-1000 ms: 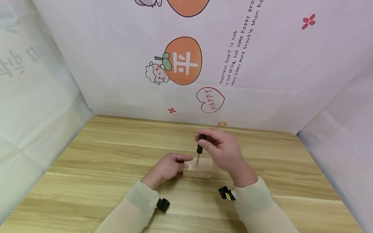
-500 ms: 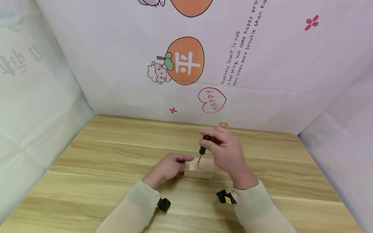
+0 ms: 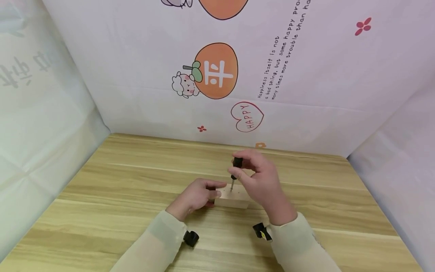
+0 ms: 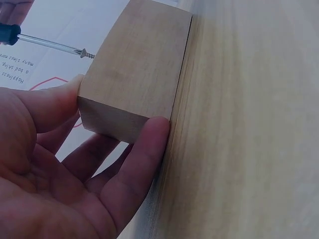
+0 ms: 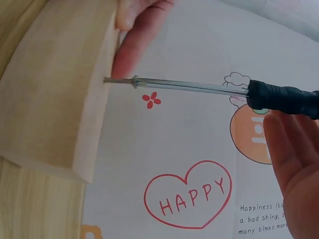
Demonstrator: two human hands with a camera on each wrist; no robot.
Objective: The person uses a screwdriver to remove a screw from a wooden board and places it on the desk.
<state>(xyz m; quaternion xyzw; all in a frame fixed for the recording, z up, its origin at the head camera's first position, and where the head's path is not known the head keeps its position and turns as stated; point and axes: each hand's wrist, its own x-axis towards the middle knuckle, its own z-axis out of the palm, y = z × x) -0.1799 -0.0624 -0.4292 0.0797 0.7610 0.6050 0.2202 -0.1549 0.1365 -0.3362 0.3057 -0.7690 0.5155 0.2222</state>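
Observation:
A pale wooden block (image 3: 232,203) lies on the table, with small dark holes in its top face. My left hand (image 3: 193,196) grips the block's left end, thumb and forefinger on top and other fingers around the end. My right hand (image 3: 263,185) holds the black handle of a screwdriver (image 5: 279,97) between thumb and fingers. The screwdriver stands nearly upright over the block, slightly tilted. Its tip meets the head of a screw (image 4: 88,55), which is partly sunk in the block's top face; part of its thread shows above the wood.
The wood-grain table (image 3: 136,181) spreads around the block. Behind it rises a white printed cloth (image 3: 153,109), with more pale cloth at both sides. Black wrist cameras (image 3: 191,238) are strapped to both sleeves.
The screwdriver handle tilted right, then came back more upright. The fingers of my right hand have shifted around the handle. My left hand and the block stay in place.

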